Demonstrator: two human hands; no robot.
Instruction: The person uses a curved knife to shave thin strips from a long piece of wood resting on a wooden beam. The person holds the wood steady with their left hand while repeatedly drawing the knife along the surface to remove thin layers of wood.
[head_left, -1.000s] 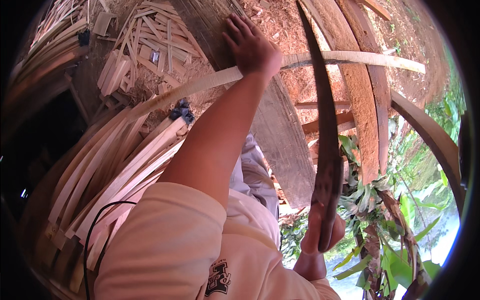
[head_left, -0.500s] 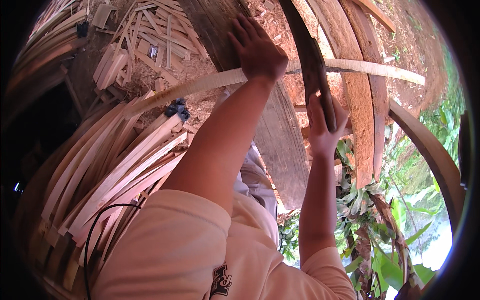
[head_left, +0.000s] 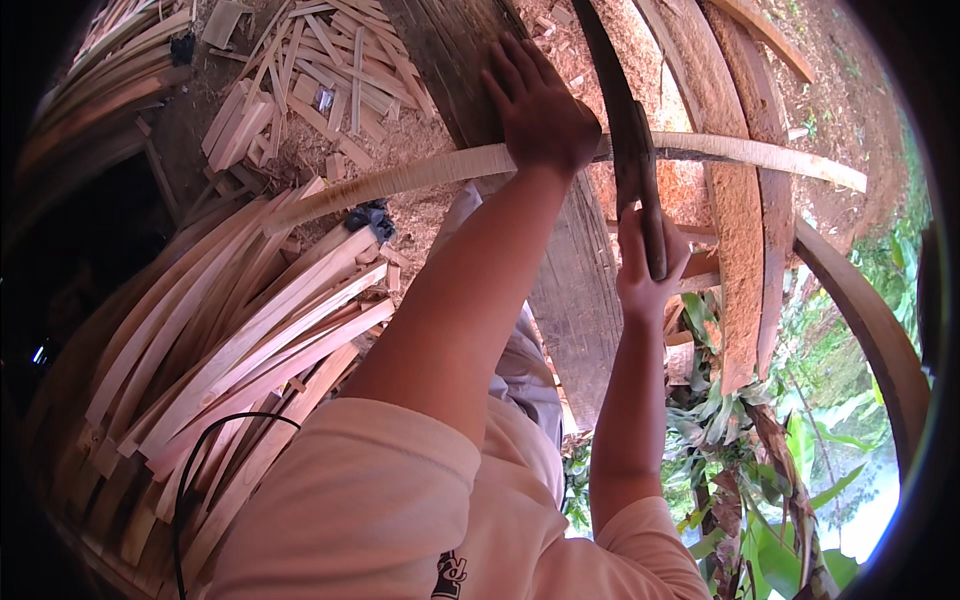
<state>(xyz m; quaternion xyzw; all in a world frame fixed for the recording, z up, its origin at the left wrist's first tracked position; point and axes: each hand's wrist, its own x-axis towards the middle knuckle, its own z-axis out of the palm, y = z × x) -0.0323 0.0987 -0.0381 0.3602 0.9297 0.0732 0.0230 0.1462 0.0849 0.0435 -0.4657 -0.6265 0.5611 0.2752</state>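
A pale curved wooden strip (head_left: 400, 174) lies crosswise over a thick dark plank (head_left: 580, 300). My left hand (head_left: 548, 115) presses down where the two cross, its palm on the strip and its fingers stretched out flat on the plank. Just right of it, my right hand (head_left: 650, 262) is wrapped round the handle of a long dark tool that looks like a handsaw (head_left: 610, 70). Its narrow blade points away from me and crosses the strip close beside my left hand. The blade's working edge cannot be made out.
Long curved wooden pieces (head_left: 240, 345) are stacked at my left, with a black cable (head_left: 205, 432) near them. Offcuts (head_left: 350, 60) and sawdust litter the ground ahead. Broad curved boards (head_left: 735, 250) stand to the right, beside green plants (head_left: 790, 530).
The view has shifted a little, so the scene sits lower and further right. My right hand and the handsaw have moved slightly toward me; my left hand stays on the strip.
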